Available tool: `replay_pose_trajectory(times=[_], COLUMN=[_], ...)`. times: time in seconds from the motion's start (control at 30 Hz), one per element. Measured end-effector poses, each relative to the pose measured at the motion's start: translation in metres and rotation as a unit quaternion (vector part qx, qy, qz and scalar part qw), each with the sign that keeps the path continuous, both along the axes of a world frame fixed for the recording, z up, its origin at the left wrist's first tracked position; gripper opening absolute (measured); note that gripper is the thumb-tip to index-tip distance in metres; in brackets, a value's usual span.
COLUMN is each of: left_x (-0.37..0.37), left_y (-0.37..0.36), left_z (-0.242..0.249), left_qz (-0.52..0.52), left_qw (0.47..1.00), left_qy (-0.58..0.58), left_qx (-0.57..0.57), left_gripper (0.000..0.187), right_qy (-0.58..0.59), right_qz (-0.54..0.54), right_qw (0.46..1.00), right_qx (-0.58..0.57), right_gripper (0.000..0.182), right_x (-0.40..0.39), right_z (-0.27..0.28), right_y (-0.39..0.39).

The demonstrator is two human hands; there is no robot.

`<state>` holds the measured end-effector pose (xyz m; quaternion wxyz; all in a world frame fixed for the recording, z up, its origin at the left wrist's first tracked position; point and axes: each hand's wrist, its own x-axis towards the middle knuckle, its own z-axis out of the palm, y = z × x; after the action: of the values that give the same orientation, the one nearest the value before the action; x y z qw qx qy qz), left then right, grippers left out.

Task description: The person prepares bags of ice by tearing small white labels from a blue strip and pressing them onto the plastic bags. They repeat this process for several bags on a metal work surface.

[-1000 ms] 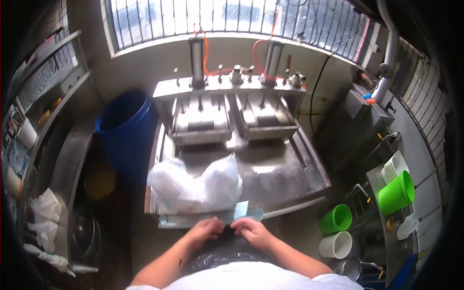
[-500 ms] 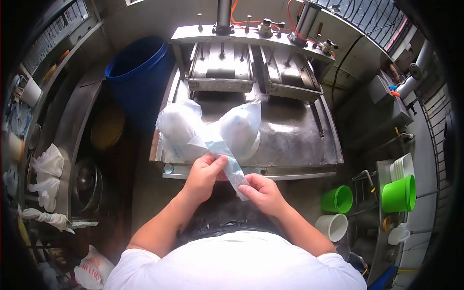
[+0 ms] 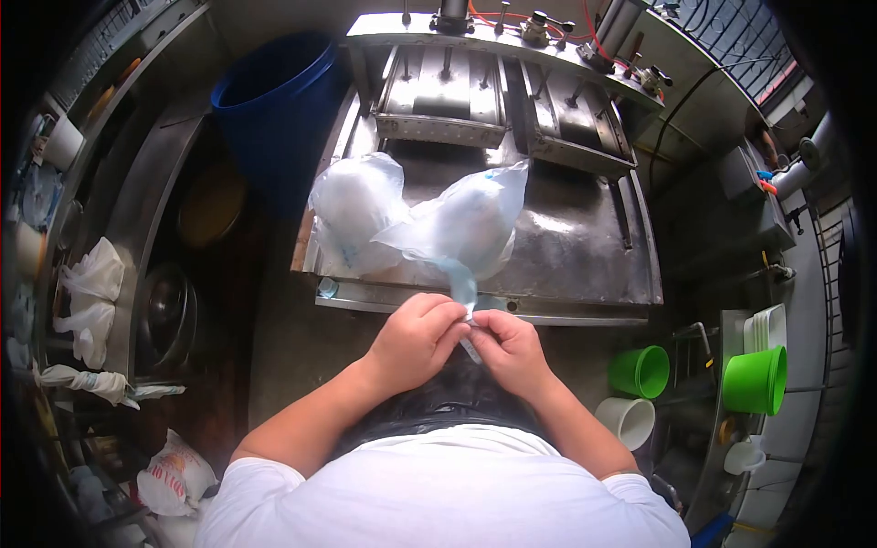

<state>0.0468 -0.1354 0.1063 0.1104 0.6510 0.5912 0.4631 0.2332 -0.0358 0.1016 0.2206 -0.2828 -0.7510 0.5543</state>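
Two filled, translucent white plastic bags lie side by side on the metal table [image 3: 585, 260]. The left bag [image 3: 358, 205] is rounded, and the right bag [image 3: 480, 215] rises to a pointed corner. From the right bag a pale blue-white plastic strip [image 3: 463, 281], apparently its gathered end, runs toward me over the table's front edge. My left hand [image 3: 422, 336] is closed on this strip, thumb and fingers pinching it. Close beside it, my right hand [image 3: 512, 349] pinches the same strip; a short tail shows below the fingers. What the bags contain is blurred by the plastic.
A metal press frame with two perforated trays [image 3: 441, 128] stands at the back of the table. A blue barrel [image 3: 274, 119] is at the left. Green buckets [image 3: 755, 382] and a white bucket [image 3: 627, 425] are at the right. White bags [image 3: 91, 310] hang at the left.
My hands have come together, and the wide flat strip is now narrowed and bunched between them. The left hand has moved right and the view has shifted slightly.
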Motion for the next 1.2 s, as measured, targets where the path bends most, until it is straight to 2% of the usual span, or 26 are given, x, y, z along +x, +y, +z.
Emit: replay_pose_trajectory(times=[0.07, 0.13, 0.47, 0.6, 0.67, 0.7, 0.73, 0.77, 0.83, 0.87, 0.93, 1.0, 1.1, 1.17, 1.2], left_x=[-0.003, -0.008, -0.014, -0.023, -0.027, -0.027, -0.027, -0.024, -0.019, -0.015, -0.003, 0.006, 0.005, -0.001, -0.002], left_y=[0.001, 0.0, 0.003, 0.007, 0.011, 0.013, 0.014, 0.016, 0.022, 0.023, 0.023, 0.025, 0.022, 0.017, 0.018], left_z=[-0.003, -0.002, 0.002, -0.006, -0.013, -0.014, -0.014, -0.007, -0.009, -0.005, 0.004, 0.002, 0.013, 0.023, 0.022], left_qz=[-0.008, -0.042, -0.065, -0.014, 0.108, 0.157, 0.155, 0.166, 0.155, 0.154, 0.081, 0.048, 0.039, -0.037, -0.037], left_qw=[1.0, 0.996, 0.997, 0.994, 0.966, 0.949, 0.95, 0.97, 0.983, 0.983, 0.979, 0.974, 0.978, 0.987, 0.987], left_qy=[-0.026, -0.065, -0.043, -0.09, -0.213, -0.253, -0.252, -0.173, -0.013, -0.013, 0.14, 0.175, 0.153, 0.098, 0.098], left_qx=[-0.014, -0.035, -0.019, -0.055, -0.098, -0.106, -0.105, -0.036, 0.096, 0.096, 0.128, 0.139, 0.139, 0.118, 0.119], left_gripper=[0.02, 0.019, 0.01, 0.009, 0.011, 0.009, 0.009, 0.008, 0.011, 0.011, 0.02, 0.027, 0.026, 0.025, 0.025], right_qy=[0.02, 0.02, 0.021, -0.009, -0.001, 0.0, -0.004, -0.008, -0.041, -0.074, -0.09, -0.023, -0.015, -0.015, -0.014], right_qz=[0.006, 0.018, 0.031, 0.032, -0.056, -0.058, -0.035, -0.012, 0.017, 0.048, 0.044, 0.02, 0.017, 0.009, 0.021], right_qw=[0.998, 0.997, 0.995, 0.996, 0.997, 0.997, 0.999, 0.991, 0.991, 0.988, 0.99, 0.993, 0.992, 0.991, 0.987], right_qx=[0.059, 0.068, 0.092, 0.083, -0.059, -0.059, 0.037, 0.133, 0.129, 0.125, 0.103, 0.111, 0.123, 0.13, 0.161], right_gripper=[0.016, 0.015, 0.012, 0.018, 0.035, 0.035, 0.044, 0.053, 0.057, 0.06, 0.062, 0.062, 0.06, 0.06, 0.061], right_x=[-0.001, 0.002, 0.005, 0.01, 0.009, 0.009, 0.01, 0.01, 0.008, 0.005, -0.001, -0.004, 0.0, 0.005, 0.008], right_z=[-0.002, 0.003, 0.011, 0.005, 0.005, 0.002, -0.002, -0.004, 0.002, 0.007, 0.011, 0.006, 0.012, 0.011, 0.007], right_y=[0.0, 0.003, 0.001, -0.001, -0.006, -0.005, -0.002, -0.001, 0.0, 0.0, 0.004, 0.01, 0.017, 0.021, 0.024])
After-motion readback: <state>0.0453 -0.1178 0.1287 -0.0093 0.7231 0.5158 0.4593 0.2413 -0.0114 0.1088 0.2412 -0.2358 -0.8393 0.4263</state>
